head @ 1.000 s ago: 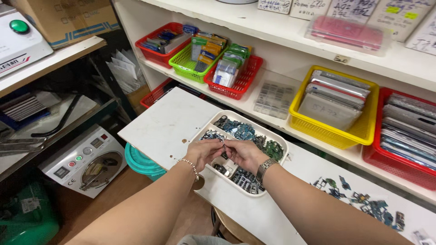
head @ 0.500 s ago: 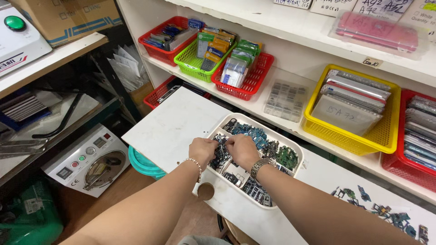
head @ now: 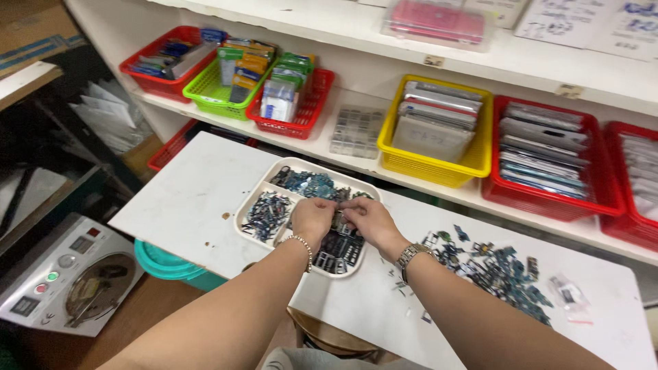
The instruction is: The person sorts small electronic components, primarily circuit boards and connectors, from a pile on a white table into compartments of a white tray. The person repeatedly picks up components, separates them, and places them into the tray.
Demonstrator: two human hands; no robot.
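My left grip (head: 312,218) and right grip (head: 367,218) meet over the divided tray (head: 255,205) of small parts, which sits on the desk (head: 185,199). To its right lies a loose pile of parts (head: 497,267). Behind, the shelf (head: 356,161) carries baskets; a machine (head: 68,277) stands lower left.
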